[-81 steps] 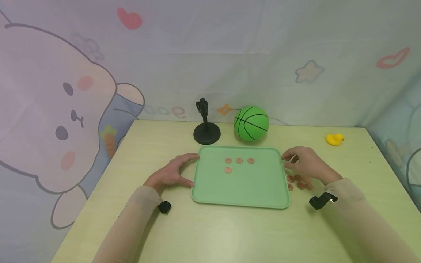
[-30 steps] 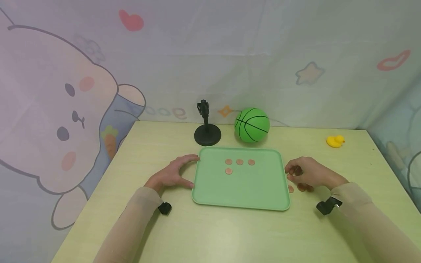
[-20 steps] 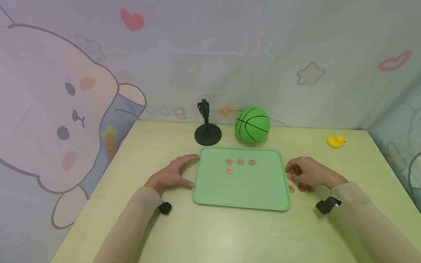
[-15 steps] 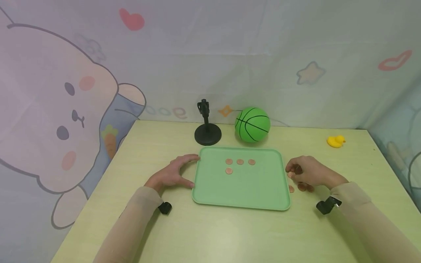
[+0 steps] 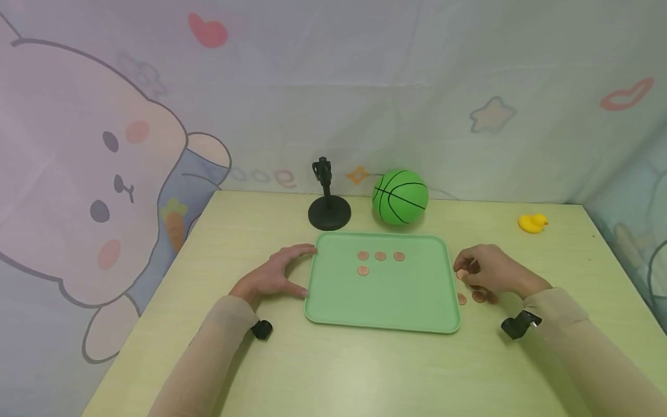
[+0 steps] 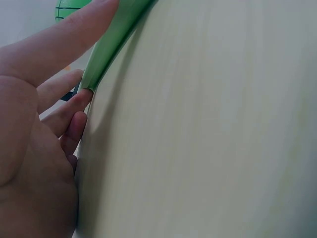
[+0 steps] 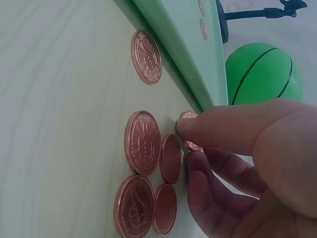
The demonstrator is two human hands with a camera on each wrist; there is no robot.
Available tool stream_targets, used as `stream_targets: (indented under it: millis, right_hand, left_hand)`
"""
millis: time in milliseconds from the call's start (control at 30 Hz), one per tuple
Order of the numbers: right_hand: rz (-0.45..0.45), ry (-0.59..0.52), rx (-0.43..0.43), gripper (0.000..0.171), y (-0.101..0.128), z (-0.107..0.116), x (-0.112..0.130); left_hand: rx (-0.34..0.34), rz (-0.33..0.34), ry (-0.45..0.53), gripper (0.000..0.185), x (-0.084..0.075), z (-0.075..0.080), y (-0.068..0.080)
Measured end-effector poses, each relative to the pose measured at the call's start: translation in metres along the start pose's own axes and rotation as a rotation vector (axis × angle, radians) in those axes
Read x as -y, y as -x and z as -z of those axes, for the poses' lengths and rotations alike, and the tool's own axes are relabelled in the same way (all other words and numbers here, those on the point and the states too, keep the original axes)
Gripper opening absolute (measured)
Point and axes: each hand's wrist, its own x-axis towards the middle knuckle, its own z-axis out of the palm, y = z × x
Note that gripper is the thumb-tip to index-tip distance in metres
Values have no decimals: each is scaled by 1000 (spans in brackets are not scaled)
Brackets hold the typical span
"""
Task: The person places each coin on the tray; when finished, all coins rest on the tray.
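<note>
A light green tray (image 5: pixel 385 307) lies on the table, with several copper coins (image 5: pixel 380 256) on it, three in a row and one below. At its left side my left hand (image 5: pixel 273 272) is spread, thumb and fingertips touching the rim; the left wrist view shows the thumb over the tray edge (image 6: pixel 111 44). Just off the tray's right rim my right hand (image 5: pixel 487 269) pinches a copper coin (image 7: pixel 189 115) between thumb and fingers, low over the table. Several other coins (image 7: pixel 142 143) lie flat beside it, two of them nearest the palm partly hidden in the head view.
Behind the tray stand a black stand with a round base (image 5: pixel 329 213) and a green ball with black basketball lines (image 5: pixel 400 197). A yellow toy duck (image 5: pixel 532 223) sits at the back right. A printed cloth (image 5: pixel 312 87) hangs behind the table.
My right hand has come from the tray's right rim down to the loose coins and pinched one, shifting it slightly away from the others. My left hand has stayed at the tray's left rim.
</note>
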Motion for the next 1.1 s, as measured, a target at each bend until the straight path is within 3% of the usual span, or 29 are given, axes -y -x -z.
stream_targets:
  millis: [200,500,767,1100]
  right_hand:
    - [-27,-13,-7,11,0,0,1]
    - [3,55,-39,11,2,1,0]
    - [32,70,-49,9,1,1,-4]
    - [46,26,-36,15,4,3,-4]
  left_hand:
    - [-2,10,21,103,1,-1,0]
    - [-6,-8,28,101,2,-1,0]
    - [-4,21,19,103,0,-1,1]
    - [-4,-2,4,101,-2,-1,2]
